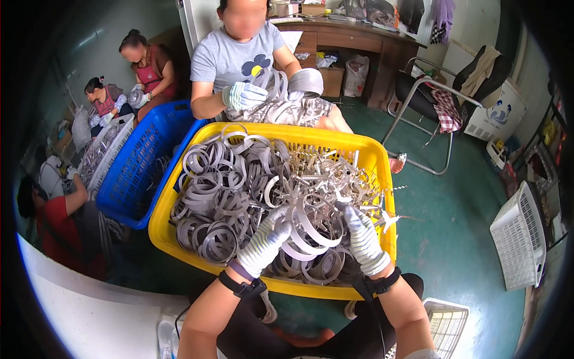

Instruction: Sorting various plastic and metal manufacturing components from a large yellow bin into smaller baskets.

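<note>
In front of me stands a yellow plastic basket (335,292) filled with grey metal rings (218,242) and twisted silvery metal scraps (326,169). My left hand (263,240), in a striped white glove, is closed on several loose metal rings (310,230) above the near part of the heap. Beside their right edge is my right hand (363,239), gloved too, its fingers bent and pressed together. What lies between its fingertips, if anything, is hidden among the metal. Both wrists wear black straps.
Across the basket sits a co-worker (236,57) in gloves, holding similar rings (308,82). A blue basket (146,155) adjoins mine on the left, with other people beyond. At right are a chair (439,99) and a white basket (517,236). Behind stands a wooden desk (350,40).
</note>
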Available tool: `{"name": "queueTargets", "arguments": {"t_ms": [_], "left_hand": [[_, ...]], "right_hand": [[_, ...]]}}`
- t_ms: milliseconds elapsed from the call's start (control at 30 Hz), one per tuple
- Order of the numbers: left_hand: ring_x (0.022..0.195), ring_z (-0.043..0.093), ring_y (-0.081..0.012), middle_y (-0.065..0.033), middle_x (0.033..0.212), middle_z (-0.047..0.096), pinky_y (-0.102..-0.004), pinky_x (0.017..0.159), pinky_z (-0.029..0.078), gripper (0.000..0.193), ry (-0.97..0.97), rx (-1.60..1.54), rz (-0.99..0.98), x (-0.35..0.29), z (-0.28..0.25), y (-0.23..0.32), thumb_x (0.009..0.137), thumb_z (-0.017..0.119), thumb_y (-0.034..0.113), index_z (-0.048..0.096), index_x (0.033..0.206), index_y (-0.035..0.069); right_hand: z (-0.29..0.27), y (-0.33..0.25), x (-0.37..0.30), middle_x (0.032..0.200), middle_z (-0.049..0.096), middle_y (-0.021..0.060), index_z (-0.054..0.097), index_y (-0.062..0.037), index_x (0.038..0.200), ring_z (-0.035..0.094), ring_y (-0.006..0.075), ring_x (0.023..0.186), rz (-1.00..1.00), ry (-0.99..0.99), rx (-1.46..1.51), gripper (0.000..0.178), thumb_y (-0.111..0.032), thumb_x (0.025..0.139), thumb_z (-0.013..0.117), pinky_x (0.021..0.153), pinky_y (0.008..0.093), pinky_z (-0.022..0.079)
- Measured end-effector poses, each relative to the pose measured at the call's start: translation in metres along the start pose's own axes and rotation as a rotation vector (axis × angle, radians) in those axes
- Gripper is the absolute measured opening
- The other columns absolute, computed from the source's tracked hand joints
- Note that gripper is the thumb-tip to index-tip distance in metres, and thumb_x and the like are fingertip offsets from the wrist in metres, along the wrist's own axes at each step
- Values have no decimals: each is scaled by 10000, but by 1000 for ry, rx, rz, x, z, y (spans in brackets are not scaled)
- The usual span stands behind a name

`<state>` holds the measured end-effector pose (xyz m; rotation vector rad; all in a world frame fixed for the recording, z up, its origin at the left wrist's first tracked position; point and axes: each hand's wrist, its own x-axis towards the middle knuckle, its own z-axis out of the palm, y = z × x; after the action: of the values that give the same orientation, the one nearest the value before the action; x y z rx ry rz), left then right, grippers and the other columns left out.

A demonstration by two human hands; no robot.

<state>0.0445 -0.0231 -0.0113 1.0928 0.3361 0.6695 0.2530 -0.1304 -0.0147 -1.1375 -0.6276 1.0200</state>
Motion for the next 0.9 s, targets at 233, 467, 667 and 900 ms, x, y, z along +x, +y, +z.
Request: {"name": "queueTargets", "arguments": {"t_ms": [233,467,667,900], "left_hand": [[1361,394,-224,-94,1505,410,-380,1174,289,911,83,-213,-55,0,-28,-24,873,466,740,380,1469,57],[1201,527,-196,-113,1337,548,-367,1019,445,421,-103,-342,91,7,9,-31,1040,433,314,443,1368,50],[1197,562,-242,-137,1342,530,-415,1019,486,397,-117,-463,-26,-5,12,7,1015,488,294,506,1342,70],[1033,636,-178,-79,1235,641,-343,931,523,415,-37,-124,-218,0,2,-10,980,574,361,590,1280,74]], "right_hand": [[38,-4,-31,986,673,63,605,-21,1228,591,134,882,22,-457,-573,335,-165,932,667,812,315,502],[31,28,-37,1162,664,217,610,-6,1232,631,360,1068,-451,-361,-736,352,-145,910,645,952,383,475],[-49,-35,-109,1122,648,67,596,-70,1283,580,221,1058,-622,-34,-830,338,-77,946,572,955,355,452],[-264,-53,-373,971,655,25,646,-25,1095,586,124,833,0,827,-829,181,-96,940,585,694,273,490]]}}
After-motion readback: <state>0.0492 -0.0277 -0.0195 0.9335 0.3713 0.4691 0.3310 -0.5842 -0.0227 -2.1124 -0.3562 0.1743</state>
